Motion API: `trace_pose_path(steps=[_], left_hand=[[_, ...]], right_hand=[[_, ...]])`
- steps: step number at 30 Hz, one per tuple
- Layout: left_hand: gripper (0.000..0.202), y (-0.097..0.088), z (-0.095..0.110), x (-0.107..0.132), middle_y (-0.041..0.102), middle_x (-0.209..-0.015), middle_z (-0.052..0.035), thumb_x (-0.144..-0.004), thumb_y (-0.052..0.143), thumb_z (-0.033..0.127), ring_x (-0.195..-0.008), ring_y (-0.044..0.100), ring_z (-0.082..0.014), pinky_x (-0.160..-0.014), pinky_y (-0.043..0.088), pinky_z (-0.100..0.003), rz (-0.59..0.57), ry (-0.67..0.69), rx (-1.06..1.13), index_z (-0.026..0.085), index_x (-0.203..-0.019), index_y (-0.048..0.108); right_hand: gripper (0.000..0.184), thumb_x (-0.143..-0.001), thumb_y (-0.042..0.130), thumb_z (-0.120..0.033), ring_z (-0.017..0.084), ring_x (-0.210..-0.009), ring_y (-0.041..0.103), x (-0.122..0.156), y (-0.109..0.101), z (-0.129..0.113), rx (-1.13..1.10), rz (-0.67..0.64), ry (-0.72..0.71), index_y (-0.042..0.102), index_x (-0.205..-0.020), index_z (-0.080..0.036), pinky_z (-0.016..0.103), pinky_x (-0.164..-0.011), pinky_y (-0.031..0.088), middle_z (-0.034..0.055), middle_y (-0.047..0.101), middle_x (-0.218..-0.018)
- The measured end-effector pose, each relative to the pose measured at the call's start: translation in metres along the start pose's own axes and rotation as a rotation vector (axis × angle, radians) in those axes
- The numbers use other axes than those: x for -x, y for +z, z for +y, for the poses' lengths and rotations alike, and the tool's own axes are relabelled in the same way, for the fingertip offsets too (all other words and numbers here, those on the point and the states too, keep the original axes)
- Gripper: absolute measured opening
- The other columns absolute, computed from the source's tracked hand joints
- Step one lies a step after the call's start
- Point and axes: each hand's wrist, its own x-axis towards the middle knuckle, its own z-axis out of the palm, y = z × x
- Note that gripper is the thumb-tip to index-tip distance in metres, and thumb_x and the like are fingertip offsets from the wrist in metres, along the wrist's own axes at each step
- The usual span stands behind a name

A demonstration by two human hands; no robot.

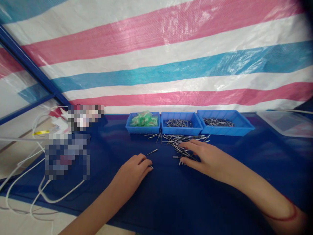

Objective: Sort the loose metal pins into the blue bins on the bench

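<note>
My left hand [133, 171] rests on the dark blue table cloth [171, 195] with its fingers curled, pinching a small metal pin at the fingertips. My right hand [201, 158] lies flat, fingers stretched out, on the near edge of a loose pile of small metal pins [177, 140]. One stray pin [152, 152] lies between the hands. Behind the pile stand three blue trays in a row: the left tray [143, 129] holds green packets, the middle tray [181, 129] and the right tray [226, 130] hold metal pins.
A striped pink, white and blue tarp [171, 58] hangs behind the table. White cables [29, 182] and blurred items lie at the left. A clear plastic lid [286, 122] sits at the far right. A blue metal frame [29, 65] runs at the upper left.
</note>
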Motion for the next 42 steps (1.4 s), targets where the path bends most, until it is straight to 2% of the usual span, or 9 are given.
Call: trace_pose_path(steps=[4,7,11,14,18,23,31,37,42], left_hand=[[0.018,-0.003,0.001,-0.005,0.061,-0.101,-0.0055,-0.094,0.047,0.026,-0.091,0.059,-0.0186,-0.084,0.048,-0.032,0.029,0.019,0.007,0.018,-0.096,0.062],[0.017,-0.006,0.007,-0.015,0.064,-0.101,-0.0047,-0.094,0.046,0.026,-0.092,0.06,-0.0185,-0.086,0.046,-0.032,0.078,0.036,0.092,0.019,-0.095,0.061],[0.019,-0.008,0.022,-0.041,0.067,-0.089,-0.0011,-0.094,0.045,0.03,-0.082,0.062,-0.0148,-0.077,0.046,-0.026,0.068,0.057,0.464,0.018,-0.092,0.061],[0.025,-0.006,0.031,-0.063,0.064,-0.076,0.0002,-0.093,0.046,0.035,-0.068,0.059,-0.0118,-0.066,0.046,-0.022,0.071,0.006,0.795,0.016,-0.086,0.061],[0.022,0.001,0.034,-0.081,0.064,-0.077,-0.0014,-0.084,0.059,0.035,-0.067,0.058,-0.0116,-0.064,0.046,-0.022,0.185,-0.099,1.076,0.014,-0.087,0.064],[0.024,0.012,0.036,-0.08,0.064,-0.074,-0.0006,-0.079,0.065,0.034,-0.065,0.057,-0.01,-0.065,0.046,-0.022,0.325,-0.227,1.292,0.014,-0.094,0.064],[0.02,0.013,0.038,-0.072,0.061,-0.069,0.0009,-0.078,0.066,0.033,-0.06,0.053,-0.0088,-0.061,0.045,-0.022,0.402,-0.239,1.317,0.015,-0.086,0.066],[0.019,0.011,0.038,-0.069,0.063,-0.071,0.0011,-0.079,0.064,0.032,-0.058,0.051,-0.0082,-0.06,0.043,-0.021,0.397,-0.179,1.288,0.015,-0.087,0.068],[0.019,0.011,0.04,-0.068,0.065,-0.076,0.0,-0.079,0.063,0.033,-0.059,0.052,-0.0087,-0.058,0.042,-0.021,0.406,-0.157,1.274,0.016,-0.088,0.068]], right_hand=[[0.037,-0.086,0.055,-0.04,0.026,-0.09,0.065,-0.002,0.0,-0.005,-0.006,-0.007,0.003,0.063,-0.116,-0.021,0.041,-0.085,0.049,0.0108,0.067,-0.102],[0.031,-0.085,0.057,-0.039,0.024,-0.089,0.065,-0.006,0.002,-0.014,-0.112,0.037,-0.007,0.066,-0.108,-0.021,0.038,-0.081,0.05,0.0094,0.068,-0.101],[0.029,-0.085,0.057,-0.04,0.018,-0.073,0.063,-0.012,0.002,-0.025,-0.377,0.117,0.039,0.067,-0.106,-0.022,0.03,-0.066,0.051,0.0061,0.07,-0.096],[0.024,-0.089,0.052,-0.038,0.017,-0.075,0.064,-0.014,0.001,-0.026,-0.522,0.178,0.063,0.069,-0.093,-0.022,0.029,-0.065,0.05,0.0042,0.071,-0.089],[0.021,-0.088,0.054,-0.036,0.019,-0.079,0.064,-0.015,0.002,-0.02,-0.591,0.249,0.125,0.069,-0.09,-0.021,0.03,-0.071,0.05,0.004,0.071,-0.088],[0.018,-0.085,0.057,-0.035,0.017,-0.073,0.062,-0.018,0.015,-0.022,-0.757,0.292,0.211,0.066,-0.085,-0.019,0.028,-0.064,0.049,0.0038,0.068,-0.082],[0.021,-0.081,0.063,-0.038,0.009,-0.053,0.051,-0.019,0.021,-0.036,-1.007,0.232,0.306,0.062,-0.087,-0.018,0.023,-0.049,0.046,-0.0011,0.06,-0.07],[0.024,-0.086,0.055,-0.039,0.008,-0.045,0.05,-0.019,0.019,-0.037,-0.975,0.141,0.264,0.064,-0.087,-0.017,0.023,-0.045,0.043,-0.003,0.054,-0.061],[0.023,-0.089,0.051,-0.037,0.01,-0.051,0.052,-0.018,0.021,-0.036,-0.915,0.124,0.222,0.064,-0.087,-0.018,0.024,-0.048,0.044,-0.0008,0.054,-0.069]])
